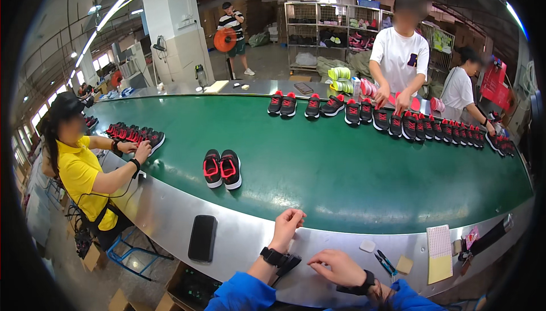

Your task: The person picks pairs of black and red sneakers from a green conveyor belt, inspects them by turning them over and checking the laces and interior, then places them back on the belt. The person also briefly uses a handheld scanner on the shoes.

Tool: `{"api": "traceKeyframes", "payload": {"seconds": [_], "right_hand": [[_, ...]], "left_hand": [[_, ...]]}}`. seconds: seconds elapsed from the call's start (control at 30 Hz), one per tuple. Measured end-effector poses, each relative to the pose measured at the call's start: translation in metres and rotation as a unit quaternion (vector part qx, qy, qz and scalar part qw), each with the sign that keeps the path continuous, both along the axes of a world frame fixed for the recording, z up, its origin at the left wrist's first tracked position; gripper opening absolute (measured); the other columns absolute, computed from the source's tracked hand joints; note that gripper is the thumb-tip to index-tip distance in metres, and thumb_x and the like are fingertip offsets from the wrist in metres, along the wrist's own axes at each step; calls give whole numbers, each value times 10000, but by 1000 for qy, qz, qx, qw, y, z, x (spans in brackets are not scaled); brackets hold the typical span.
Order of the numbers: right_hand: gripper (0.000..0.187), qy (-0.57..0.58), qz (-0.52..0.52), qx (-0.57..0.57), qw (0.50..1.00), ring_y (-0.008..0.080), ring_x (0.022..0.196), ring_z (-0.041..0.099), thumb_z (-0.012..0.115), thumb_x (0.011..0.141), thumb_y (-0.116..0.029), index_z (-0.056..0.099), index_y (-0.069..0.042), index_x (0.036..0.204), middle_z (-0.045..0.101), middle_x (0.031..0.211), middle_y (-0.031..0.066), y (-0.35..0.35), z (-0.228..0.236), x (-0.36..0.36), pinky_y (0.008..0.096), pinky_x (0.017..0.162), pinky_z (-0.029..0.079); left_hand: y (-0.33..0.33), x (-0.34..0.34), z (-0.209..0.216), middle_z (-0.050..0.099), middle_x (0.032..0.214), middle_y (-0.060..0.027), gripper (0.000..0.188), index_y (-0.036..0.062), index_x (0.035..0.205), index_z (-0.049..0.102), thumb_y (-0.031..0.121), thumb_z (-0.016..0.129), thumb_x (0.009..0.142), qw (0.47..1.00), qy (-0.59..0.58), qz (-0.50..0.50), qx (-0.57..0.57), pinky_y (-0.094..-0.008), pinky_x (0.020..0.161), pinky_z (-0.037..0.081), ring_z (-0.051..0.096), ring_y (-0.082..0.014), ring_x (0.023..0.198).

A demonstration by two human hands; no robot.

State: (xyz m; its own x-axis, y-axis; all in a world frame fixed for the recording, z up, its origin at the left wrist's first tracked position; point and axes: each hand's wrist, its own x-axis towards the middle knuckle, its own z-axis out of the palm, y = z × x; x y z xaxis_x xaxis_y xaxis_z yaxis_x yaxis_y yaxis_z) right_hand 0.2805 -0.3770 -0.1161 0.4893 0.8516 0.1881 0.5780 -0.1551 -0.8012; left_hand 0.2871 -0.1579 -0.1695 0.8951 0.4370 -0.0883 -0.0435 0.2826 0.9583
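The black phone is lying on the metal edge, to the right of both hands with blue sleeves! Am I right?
Not quite: the head view shows the black phone on the metal edge, to the left of both the left hand and right hand.

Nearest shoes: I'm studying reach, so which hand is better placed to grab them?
Probably the left hand, at the near edge of the belt and closer to the shoes. The right hand is farther off, over the ledge.

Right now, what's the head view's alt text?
The wearer's left hand and right hand, holding nothing visible, are at the near metal edge of a green worktop. Two black-and-red shoes sit ahead, leftward; co-workers at left and across handle more shoes.
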Motion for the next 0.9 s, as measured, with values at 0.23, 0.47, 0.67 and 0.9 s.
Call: {"api": "traceKeyframes", "payload": {"seconds": [0.23,0.47,0.67,0.9], "right_hand": [[165,23,113,-79,990,215,904,667,626,945,-165,696,-89,1075,694,1014,61,-4,146,33,329,749,541],[281,123,91,-217,964,121,880,671,565,1017,-218,633,2,1177,686,1059,63,82,273,144,281,763,567],[243,-294,-10,-264,919,245,784,716,598,903,-190,701,-27,1051,716,919,148,254,235,316,382,710,581],[393,-515,-103,-446,724,440,1459,223,545,937,-281,596,-341,1321,146,1650,58,410,-24,454,515,1029,414]], "left_hand": [[25,52,-23,563,761,38,152,102,928,640,247,613,967,975,37,16,-218,-206,600,439,533,-56,651],[73,90,-33,563,796,14,97,89,952,616,180,590,975,973,-8,12,-231,-245,662,468,541,-83,700],[68,110,-52,600,842,4,93,91,958,633,181,607,964,978,-13,-1,-210,-234,713,471,552,-82,739],[46,103,-47,625,881,14,116,69,939,636,180,612,960,964,11,43,-261,-228,725,474,554,-65,750]]}}
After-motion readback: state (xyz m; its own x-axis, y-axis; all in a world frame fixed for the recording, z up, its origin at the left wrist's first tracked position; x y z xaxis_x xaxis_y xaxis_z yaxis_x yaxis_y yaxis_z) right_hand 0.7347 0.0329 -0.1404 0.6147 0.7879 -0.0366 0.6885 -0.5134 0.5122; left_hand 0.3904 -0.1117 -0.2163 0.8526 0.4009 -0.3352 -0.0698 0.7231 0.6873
